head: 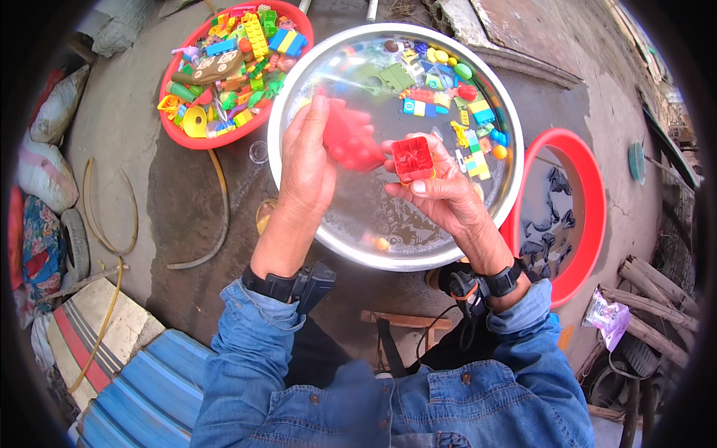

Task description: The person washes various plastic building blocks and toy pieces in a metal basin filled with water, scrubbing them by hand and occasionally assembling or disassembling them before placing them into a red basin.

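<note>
My left hand [307, 154] grips a red bumpy piece [352, 137], blurred, so its exact kind is hard to tell. In my right hand [442, 196] is a small red toy building block [413, 157], its hollow underside turned up. A bit of yellow shows beneath its lower edge. Both hands are above a wide metal basin [386, 262] of soapy water. Toward the basin's far and right side lie several toy pieces, among them a green studded plate [396, 77], a blue-and-white block [417, 107] and an orange ball [499, 152]. A small orange piece [382, 244] is near the front rim.
A red tub [204, 144] heaped with colourful toy blocks stands at the far left. Another red tub [594, 224], with water and dark cloth-like pieces, adjoins the basin's right. A hose [219, 190] lies on the wet ground; logs [650, 313] are at right, blue corrugated sheeting [151, 386] at left.
</note>
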Available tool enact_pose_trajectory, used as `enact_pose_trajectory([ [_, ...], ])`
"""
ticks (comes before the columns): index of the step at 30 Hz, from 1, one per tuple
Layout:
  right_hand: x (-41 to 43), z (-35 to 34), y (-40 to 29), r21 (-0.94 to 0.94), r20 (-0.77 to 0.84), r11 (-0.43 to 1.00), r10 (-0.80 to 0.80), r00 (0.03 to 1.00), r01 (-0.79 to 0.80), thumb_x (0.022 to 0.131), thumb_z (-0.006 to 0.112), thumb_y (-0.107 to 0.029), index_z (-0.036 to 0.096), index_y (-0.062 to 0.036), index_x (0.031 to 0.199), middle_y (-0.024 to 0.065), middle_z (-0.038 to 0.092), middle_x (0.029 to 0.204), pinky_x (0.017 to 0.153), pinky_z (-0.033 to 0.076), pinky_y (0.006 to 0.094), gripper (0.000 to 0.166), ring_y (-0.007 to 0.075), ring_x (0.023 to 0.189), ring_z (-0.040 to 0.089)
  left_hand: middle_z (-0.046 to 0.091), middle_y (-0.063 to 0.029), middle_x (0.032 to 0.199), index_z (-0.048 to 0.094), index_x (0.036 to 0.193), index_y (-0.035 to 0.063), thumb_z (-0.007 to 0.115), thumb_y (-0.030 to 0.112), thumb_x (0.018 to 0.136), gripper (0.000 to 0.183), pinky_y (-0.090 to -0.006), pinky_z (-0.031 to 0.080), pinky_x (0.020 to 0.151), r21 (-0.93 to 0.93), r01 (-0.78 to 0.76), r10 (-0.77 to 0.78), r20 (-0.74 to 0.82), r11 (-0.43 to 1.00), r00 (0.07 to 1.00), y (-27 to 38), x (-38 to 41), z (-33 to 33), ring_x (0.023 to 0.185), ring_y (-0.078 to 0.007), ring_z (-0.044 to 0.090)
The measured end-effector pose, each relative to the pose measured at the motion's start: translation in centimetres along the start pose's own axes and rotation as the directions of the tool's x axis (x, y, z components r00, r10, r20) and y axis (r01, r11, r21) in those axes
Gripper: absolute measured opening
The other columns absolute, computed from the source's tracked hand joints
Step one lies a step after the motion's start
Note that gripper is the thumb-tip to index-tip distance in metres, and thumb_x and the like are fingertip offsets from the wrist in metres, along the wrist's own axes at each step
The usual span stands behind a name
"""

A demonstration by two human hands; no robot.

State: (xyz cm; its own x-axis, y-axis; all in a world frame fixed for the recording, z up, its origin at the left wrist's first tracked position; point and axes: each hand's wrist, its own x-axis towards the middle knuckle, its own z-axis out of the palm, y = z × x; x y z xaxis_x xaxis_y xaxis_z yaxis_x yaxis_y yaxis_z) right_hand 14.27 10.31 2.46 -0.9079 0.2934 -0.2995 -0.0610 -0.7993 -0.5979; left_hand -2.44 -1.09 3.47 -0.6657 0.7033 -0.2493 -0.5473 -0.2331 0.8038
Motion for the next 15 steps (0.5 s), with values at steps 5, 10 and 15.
enact_pose_trajectory([
  [5,0.2,-0.4,-0.2,-0.043,-0.009,0.999,0.010,1.000,-0.011,0.080,0.068,-0.006,0.048,-0.0026,0.126,0.0166,0.055,0.125,0.076,0.056,0.0317,0.050,0.0218,0.103,0.061,0.062,-0.0254,0.108,0.050,0.117,-0.0025,0.046,0.034,0.101,0.040,-0.0448,0.052,0.089,-0.088,0.097,-0.096,0.014,0.991,0.995,-0.3,0.1,-0.2,0.099,-0.0326,0.063],
  [10,0.3,-0.6,-0.8,-0.141,-0.121,0.990,-0.013,0.993,-0.004,0.088,0.066,-0.016,0.049,0.0004,0.123,0.0133,0.060,0.114,0.063,0.056,0.0251,0.042,0.0166,0.086,0.064,0.057,-0.0251,0.117,0.045,0.128,-0.0010,0.048,0.031,0.100,0.043,-0.0437,0.049,0.094,-0.383,0.307,-0.257,0.178,0.871,0.950,-2.0,0.6,-1.2,0.108,-0.0316,0.059],
  [15,0.1,-1.1,-0.2,-0.107,-0.195,0.992,0.040,0.980,-0.062,0.083,0.071,-0.019,0.053,-0.0052,0.121,0.0064,0.061,0.111,0.067,0.054,0.0277,0.044,0.0155,0.089,0.063,0.056,-0.0172,0.113,0.034,0.139,0.0024,0.063,0.007,0.088,0.058,-0.0387,0.047,0.097,-0.036,0.109,-0.105,0.097,0.993,0.990,-3.2,-0.9,1.7,0.107,-0.0255,0.058],
])
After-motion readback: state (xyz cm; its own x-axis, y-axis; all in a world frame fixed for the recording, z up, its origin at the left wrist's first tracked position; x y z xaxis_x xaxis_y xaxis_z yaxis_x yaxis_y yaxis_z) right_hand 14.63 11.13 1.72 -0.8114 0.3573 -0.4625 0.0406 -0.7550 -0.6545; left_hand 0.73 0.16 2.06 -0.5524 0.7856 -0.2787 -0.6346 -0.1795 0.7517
